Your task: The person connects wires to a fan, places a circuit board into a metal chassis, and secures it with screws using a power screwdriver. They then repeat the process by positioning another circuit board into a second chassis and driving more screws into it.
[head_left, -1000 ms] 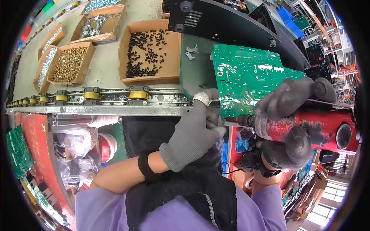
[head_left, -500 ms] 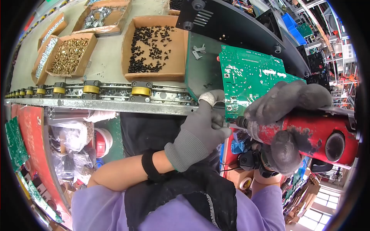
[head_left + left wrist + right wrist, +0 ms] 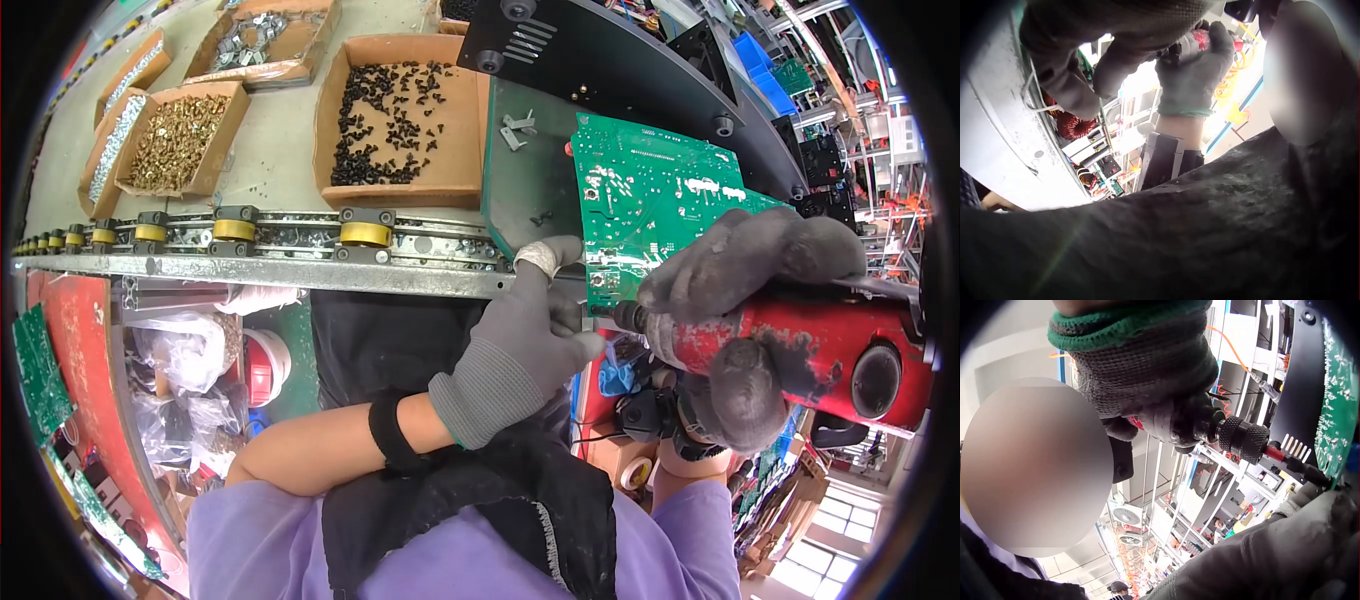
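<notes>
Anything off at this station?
Two minor things: paint worn off in patches on the red power tool, and a few small dark pieces, likely screws, loose on the green surface outside the cardboard box.

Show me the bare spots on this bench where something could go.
Mostly bare: tabletop between gold-screw tray and black-screw tray; a small patch of green surface between metal clips and loose screws. Crowded: the near corner of the circuit board, by left hand and power screwdriver.
</notes>
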{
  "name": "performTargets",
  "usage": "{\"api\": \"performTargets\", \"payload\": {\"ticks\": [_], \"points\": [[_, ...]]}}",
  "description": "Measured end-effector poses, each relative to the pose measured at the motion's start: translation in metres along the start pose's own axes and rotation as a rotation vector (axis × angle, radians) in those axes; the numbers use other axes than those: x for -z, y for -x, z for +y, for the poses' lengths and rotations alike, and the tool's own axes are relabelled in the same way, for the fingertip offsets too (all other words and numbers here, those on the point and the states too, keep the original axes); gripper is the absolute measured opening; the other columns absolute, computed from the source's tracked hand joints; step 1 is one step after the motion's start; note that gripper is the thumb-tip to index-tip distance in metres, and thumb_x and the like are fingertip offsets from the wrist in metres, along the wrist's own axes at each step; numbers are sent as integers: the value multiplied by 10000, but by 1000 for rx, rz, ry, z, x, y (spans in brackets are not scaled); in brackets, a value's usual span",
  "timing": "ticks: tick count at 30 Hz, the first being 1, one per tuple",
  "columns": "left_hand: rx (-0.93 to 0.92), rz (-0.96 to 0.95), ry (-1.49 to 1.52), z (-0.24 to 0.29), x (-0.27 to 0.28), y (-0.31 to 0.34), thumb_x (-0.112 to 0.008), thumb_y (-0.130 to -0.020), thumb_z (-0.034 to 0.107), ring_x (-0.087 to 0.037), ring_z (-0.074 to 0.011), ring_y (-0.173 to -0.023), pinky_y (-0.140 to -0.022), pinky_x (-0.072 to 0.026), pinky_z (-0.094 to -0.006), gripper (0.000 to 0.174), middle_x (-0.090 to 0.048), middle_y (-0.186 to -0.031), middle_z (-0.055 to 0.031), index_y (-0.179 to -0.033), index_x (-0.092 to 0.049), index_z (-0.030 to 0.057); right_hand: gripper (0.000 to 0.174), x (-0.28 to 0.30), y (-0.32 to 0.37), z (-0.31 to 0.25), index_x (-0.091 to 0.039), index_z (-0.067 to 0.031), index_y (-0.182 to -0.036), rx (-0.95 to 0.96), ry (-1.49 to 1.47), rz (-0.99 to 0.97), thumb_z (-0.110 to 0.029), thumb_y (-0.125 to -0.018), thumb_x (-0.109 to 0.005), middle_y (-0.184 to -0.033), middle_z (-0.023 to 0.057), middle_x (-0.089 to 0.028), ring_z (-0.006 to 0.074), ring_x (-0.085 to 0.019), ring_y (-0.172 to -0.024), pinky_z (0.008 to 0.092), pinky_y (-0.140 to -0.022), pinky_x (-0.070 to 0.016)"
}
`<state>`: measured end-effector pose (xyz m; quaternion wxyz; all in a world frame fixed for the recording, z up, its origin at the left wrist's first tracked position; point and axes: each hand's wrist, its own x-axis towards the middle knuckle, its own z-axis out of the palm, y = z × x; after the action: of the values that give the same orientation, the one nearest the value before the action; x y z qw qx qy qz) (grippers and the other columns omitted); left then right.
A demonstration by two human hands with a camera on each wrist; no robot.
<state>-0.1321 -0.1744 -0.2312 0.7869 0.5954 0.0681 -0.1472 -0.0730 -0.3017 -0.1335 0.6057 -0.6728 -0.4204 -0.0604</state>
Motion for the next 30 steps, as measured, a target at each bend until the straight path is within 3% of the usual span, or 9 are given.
{"api": "performTargets", "payload": {"ticks": [6,13,15,24,30], "points": [[-3,-4,29,0,-1,-1,-698,-783,-54,-555,-85,-705,-640,-501,-244,681,-539,-803,-28,-1362,-351,37,558,-4,0,-7,-426,-77,-1302,-75,5,16,-123,-839,-734,-906,100,-579,174,-599,-656,345,-581,-550],[19,-1,-5,-2,0,-1,-707,-781,-51,-561,-83,-743,-680,-505,-246,675,-556,-833,-31,-1358,-368,44,561,0,-3,0,-427,-74,-1299,-8,3,-34,-128,-835,-739,-914,99,-584,173,-599,-663,343,-581,-551],[-24,48,-28,-5,-1,-2,-763,-756,58,-630,-140,-772,-737,-526,-298,709,-631,-826,-58,-1372,-411,71,564,4,-4,-1,-427,-73,-1298,11,4,-64,-129,-833,-741,-917,100,-584,173,-599,-669,345,-585,-552],[12,38,-42,2,-1,-1,-748,-767,54,-677,-152,-845,-777,-536,-300,697,-686,-911,-83,-1371,-401,60,567,-1,-1,-2,-422,-68,-1304,-14,23,4,-94,-827,-727,-927,111,-583,171,-589,-660,343,-592,-554],[49,10,11,4,-1,-1,-746,-767,45,-667,-139,-828,-773,-536,-296,697,-682,-901,-77,-1370,-396,48,580,3,-4,1,-419,-66,-1316,12,-10,-91,-95,-828,-732,-928,111,-583,170,-589,-664,337,-585,-554]]}}
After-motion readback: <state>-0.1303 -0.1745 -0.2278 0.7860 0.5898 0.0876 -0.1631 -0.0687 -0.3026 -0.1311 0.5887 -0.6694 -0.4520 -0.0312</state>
